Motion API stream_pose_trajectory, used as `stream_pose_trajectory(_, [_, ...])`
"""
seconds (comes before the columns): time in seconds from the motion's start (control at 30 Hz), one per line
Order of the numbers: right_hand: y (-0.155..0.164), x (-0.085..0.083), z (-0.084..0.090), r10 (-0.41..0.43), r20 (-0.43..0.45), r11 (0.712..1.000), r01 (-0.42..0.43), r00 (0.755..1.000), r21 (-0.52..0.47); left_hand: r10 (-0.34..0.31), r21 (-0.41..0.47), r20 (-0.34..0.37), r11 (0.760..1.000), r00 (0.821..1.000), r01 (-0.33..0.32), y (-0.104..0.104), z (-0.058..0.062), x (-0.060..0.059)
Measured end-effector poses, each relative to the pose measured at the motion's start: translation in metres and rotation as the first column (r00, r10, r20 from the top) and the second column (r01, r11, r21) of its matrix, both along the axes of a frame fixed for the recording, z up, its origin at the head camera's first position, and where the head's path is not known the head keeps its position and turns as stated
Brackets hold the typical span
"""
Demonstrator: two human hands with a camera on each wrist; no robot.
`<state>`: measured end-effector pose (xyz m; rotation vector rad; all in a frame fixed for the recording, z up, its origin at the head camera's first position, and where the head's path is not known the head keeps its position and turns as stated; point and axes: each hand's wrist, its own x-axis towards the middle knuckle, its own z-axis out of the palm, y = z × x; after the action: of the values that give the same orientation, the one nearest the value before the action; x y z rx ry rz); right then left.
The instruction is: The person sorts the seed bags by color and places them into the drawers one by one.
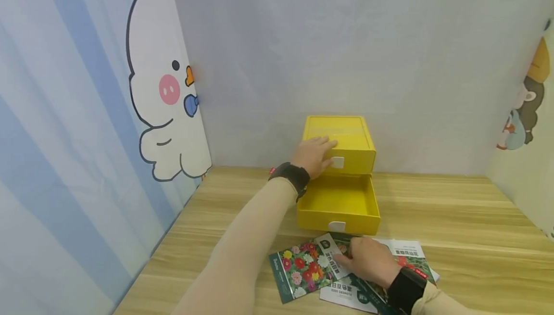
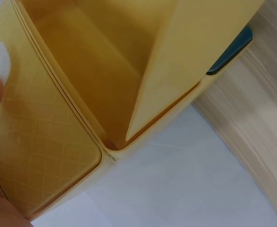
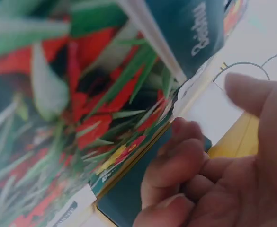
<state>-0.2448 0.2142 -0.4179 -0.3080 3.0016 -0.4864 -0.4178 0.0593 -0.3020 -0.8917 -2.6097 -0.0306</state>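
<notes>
My left hand (image 1: 313, 156) rests on a yellow two-drawer box (image 1: 339, 130), fingers over its top and thumb down near the white tab of the upper drawer. The upper drawer is closed. Below it the lower drawer (image 1: 359, 222) is pulled out, its floor bare. My right hand (image 1: 370, 258) is low over several overlapping flower seed packets, fingers loosely bent and thumb apart from them in the right wrist view. Its fingertips lie at the edge of a red-flower packet (image 3: 91, 123). Under its thumb side is a packet with mixed blooms (image 1: 305, 269).
The packets, including a white-ended one (image 1: 342, 295) and a red-flower one (image 1: 402, 250), lie on the wood-grain table (image 1: 467, 219) just in front of the drawer. A grey-white cloth (image 1: 268, 65) hangs behind the box. A striped curtain with a cartoon duck (image 1: 156, 89) stands at left.
</notes>
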Motion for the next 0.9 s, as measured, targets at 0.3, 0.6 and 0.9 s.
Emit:
stream_pose_trajectory(0.3, [-0.006, -0.004, -0.005, 0.053, 0.009, 0.992, -0.053, 0.999, 0.117, 0.003, -0.002, -0.015, 1.000, 1.000, -0.003, -0.001, -0.002, 0.000])
stream_pose_trajectory(0.6, [-0.010, -0.007, -0.001, 0.033, 0.059, 0.997, -0.036, 0.998, 0.062, 0.000, 0.007, -0.019, 1.000, 1.000, 0.001, 0.000, -0.001, -0.001])
stream_pose_trajectory(0.9, [-0.008, -0.013, -0.004, 0.042, 0.126, 0.999, -0.042, 0.991, -0.005, 0.006, 0.000, -0.026, 1.000, 1.000, -0.006, 0.000, -0.001, 0.001])
